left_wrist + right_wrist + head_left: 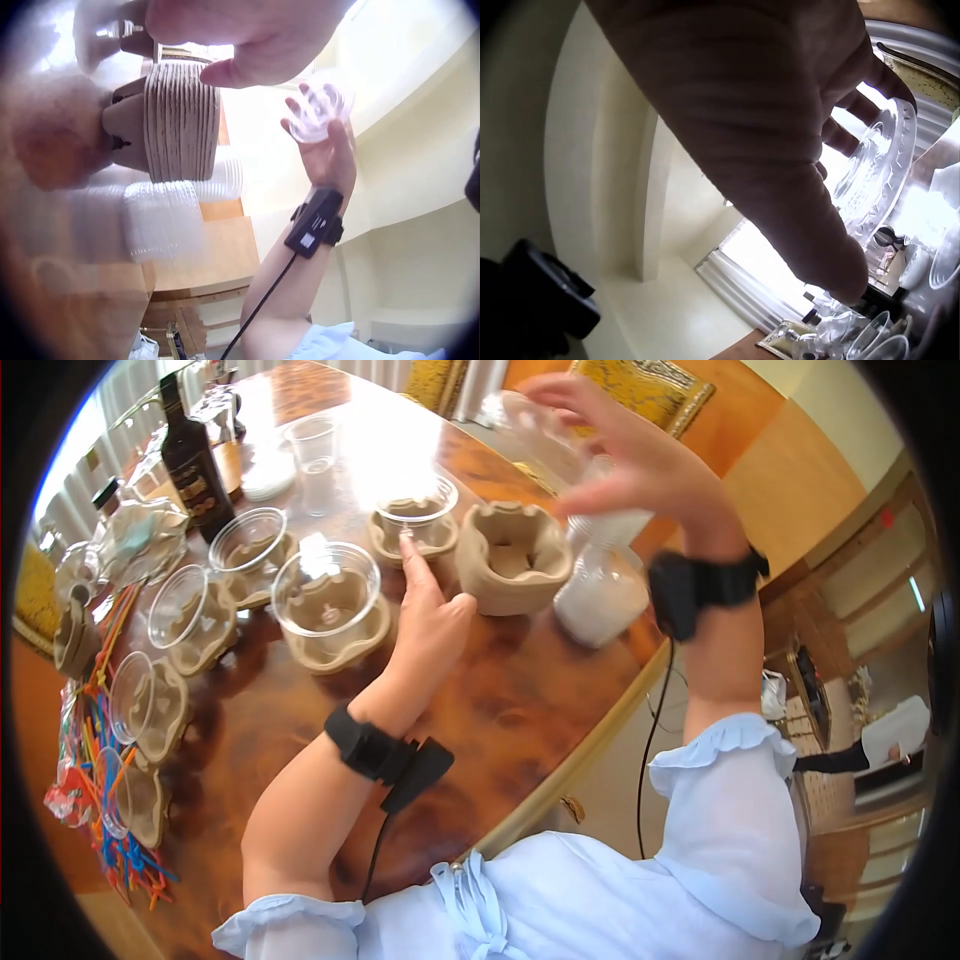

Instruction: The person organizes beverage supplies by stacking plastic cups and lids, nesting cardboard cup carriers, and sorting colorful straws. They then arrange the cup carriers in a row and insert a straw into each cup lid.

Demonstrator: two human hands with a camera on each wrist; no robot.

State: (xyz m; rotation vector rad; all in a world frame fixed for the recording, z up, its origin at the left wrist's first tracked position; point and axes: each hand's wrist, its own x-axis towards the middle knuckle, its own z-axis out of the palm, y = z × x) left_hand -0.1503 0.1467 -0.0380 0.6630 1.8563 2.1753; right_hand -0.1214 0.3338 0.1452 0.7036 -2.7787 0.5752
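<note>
My right hand [640, 465] is raised above the table's right side, fingers and thumb round a clear plastic cup [535, 435]. The right wrist view shows the cup's ridged round end [877, 169] between fingertips and thumb. My left hand [430, 615] reaches over the table with its index finger extended at a clear cup [420, 500] seated in a brown moulded holder [385, 540]; whether it presses is unclear. Beside it stands a taller stack of brown holders [515, 565], seen edge-on in the left wrist view [184, 124], near the left hand [255, 37].
Stacked clear cups [600, 595] stand at the table's right edge. Several holders with clear cups [325, 595] curve along the left. Behind them are a dark bottle [195, 465], a tall clear cup [315, 465] and coloured sticks [115, 800]. A cable [655, 730] hangs from the right wrist.
</note>
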